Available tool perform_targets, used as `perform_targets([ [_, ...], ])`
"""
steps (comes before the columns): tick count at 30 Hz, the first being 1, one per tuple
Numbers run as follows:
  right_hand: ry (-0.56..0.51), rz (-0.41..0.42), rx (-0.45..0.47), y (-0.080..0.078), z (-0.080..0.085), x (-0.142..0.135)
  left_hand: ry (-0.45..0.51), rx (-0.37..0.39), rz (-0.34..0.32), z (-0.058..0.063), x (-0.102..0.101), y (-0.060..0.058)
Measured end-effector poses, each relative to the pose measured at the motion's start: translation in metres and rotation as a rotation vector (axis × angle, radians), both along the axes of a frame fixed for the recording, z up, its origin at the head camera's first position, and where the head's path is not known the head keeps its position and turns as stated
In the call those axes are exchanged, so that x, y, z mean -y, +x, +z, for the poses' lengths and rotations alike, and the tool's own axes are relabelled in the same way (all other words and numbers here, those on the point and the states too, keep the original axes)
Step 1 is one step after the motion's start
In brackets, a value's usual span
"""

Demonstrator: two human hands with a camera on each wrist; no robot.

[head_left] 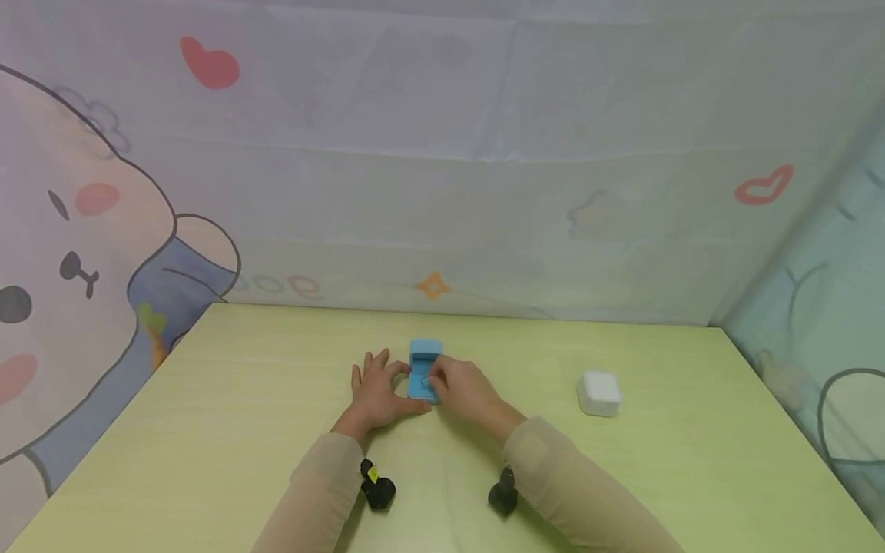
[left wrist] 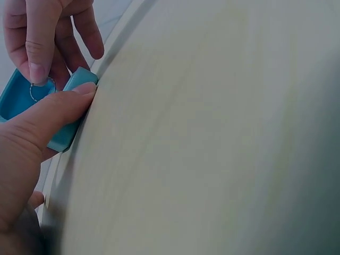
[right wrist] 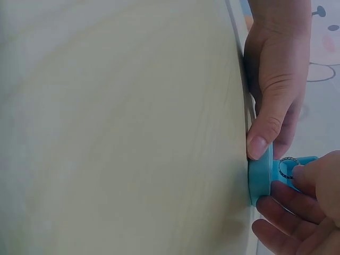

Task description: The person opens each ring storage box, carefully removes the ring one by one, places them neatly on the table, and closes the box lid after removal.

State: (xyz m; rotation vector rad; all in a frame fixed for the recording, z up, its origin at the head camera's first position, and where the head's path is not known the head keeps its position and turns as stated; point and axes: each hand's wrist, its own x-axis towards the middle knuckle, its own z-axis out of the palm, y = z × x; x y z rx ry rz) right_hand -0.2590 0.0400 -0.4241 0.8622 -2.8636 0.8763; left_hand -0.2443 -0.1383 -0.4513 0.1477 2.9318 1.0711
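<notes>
A small blue ring box (head_left: 425, 350) stands on the table with its lid raised. My left hand (head_left: 379, 393) grips the box from the left, thumb along its front edge and a finger at its side. Over the box, my right hand (head_left: 469, 390) pinches a thin silver ring (right wrist: 281, 166) between thumb and fingertip. The ring stands upright just above the inside of the box, part of its band covered by the fingertips. In the left wrist view, the left thumb (left wrist: 64, 109) lies across the front of the box.
To the right on the pale wooden table (head_left: 691, 461) sits a white rounded box (head_left: 599, 393). Black wrist devices (head_left: 378, 491) hang by both sleeves. Behind the table's far edge rises a printed cloth backdrop (head_left: 484, 200).
</notes>
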Motion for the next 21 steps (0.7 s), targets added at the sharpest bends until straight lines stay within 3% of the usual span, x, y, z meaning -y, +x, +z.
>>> perform_targets([
  [21, -0.037, 0.008, 0.034, -0.0013, -0.0018, -0.0034, 0.011, 0.008, 0.002, -0.0015, 0.0009, -0.0018],
])
